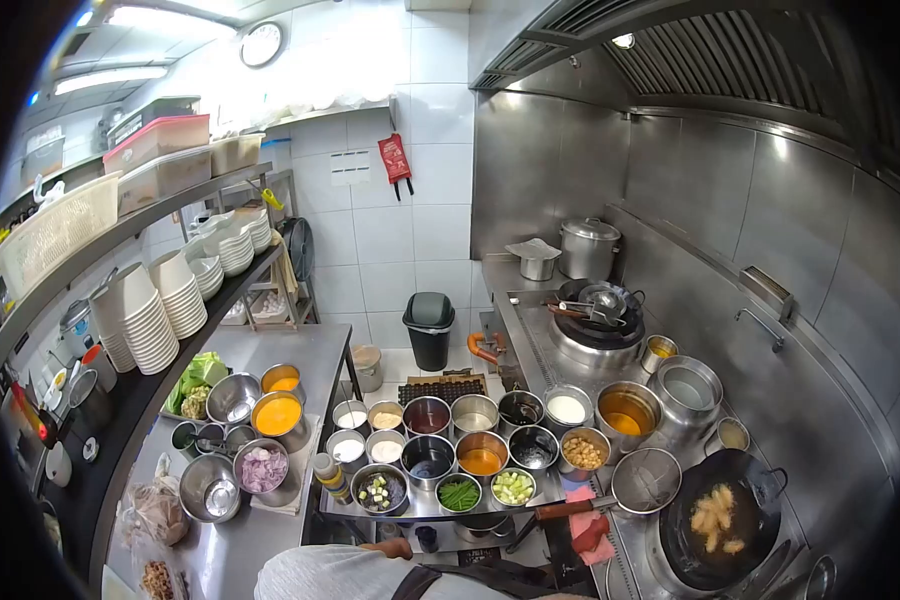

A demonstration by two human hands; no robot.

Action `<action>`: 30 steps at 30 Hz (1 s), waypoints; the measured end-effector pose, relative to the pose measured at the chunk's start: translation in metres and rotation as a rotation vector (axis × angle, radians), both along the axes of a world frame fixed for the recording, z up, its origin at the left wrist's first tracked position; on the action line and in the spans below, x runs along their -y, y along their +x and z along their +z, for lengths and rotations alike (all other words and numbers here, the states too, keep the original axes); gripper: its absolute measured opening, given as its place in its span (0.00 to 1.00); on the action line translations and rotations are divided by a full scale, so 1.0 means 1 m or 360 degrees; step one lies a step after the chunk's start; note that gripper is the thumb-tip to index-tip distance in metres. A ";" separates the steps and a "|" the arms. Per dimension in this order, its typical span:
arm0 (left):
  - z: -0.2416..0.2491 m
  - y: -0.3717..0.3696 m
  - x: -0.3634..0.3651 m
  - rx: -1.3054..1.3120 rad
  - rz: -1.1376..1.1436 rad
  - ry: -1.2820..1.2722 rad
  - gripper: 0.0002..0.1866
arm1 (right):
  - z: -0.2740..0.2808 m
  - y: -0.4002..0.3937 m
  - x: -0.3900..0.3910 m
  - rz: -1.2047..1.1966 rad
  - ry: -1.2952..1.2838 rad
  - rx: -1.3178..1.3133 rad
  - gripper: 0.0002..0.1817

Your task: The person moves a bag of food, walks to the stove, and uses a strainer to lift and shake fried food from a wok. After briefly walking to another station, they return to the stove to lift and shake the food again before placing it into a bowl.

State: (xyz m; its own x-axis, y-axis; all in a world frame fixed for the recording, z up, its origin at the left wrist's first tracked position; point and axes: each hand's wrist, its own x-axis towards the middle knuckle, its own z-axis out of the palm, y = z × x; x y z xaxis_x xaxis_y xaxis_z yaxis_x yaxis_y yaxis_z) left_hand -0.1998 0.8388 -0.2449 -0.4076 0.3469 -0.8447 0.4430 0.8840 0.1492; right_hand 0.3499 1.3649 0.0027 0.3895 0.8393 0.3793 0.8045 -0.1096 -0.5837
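One black wok (715,520) is sitting on the stove at the lower right, and yellow fried pieces (715,517) are lying in it. I am counting about four pieces, but they are bunched up, so I cannot be sure. One round wire strainer (646,481) is resting just beside the wok, and its long brown handle (570,509) is pointing left. One pink cloth (587,525) is lying under that handle.

In the middle, many small metal bowls (455,452) are standing in three rows on a steel surface (425,511). I am counting about fifteen. One is holding green beans (458,493), and one is holding orange sauce (481,461).

One hand (390,548) is showing at the very bottom, near the front edge of that surface. Only a small bit of it is peeking out over a light sleeve (340,572), so I cannot tell if its fingers are apart or together, which hand it is, or if it is holding anything. It is lying low and close to the body. The other hand is not showing at all.

Two black woks are here in all; the second wok (598,305) is sitting farther back.
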 end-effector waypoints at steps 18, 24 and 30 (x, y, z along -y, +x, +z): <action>-0.032 0.003 -0.070 0.0003 -0.0013 0.0190 0.18 | 0.017 -0.002 0.030 0.0066 0.0251 0.0409 0.16; -0.013 0.016 -0.048 0.0065 0.0182 0.0168 0.14 | -0.037 0.010 -0.031 0.0365 0.0029 -0.0750 0.23; 0.005 0.017 -0.027 0.0045 -0.0011 0.0014 0.17 | 0.043 -0.049 0.034 0.0514 -0.0175 -0.0673 0.21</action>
State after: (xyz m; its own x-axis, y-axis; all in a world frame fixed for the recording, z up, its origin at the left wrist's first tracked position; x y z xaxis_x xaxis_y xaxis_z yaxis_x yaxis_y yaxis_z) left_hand -0.1832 0.8654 -0.2397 -0.3811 0.3567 -0.8529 0.4443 0.8797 0.1694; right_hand 0.3011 1.3306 0.0461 0.2049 0.9675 0.1484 0.5050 0.0254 -0.8628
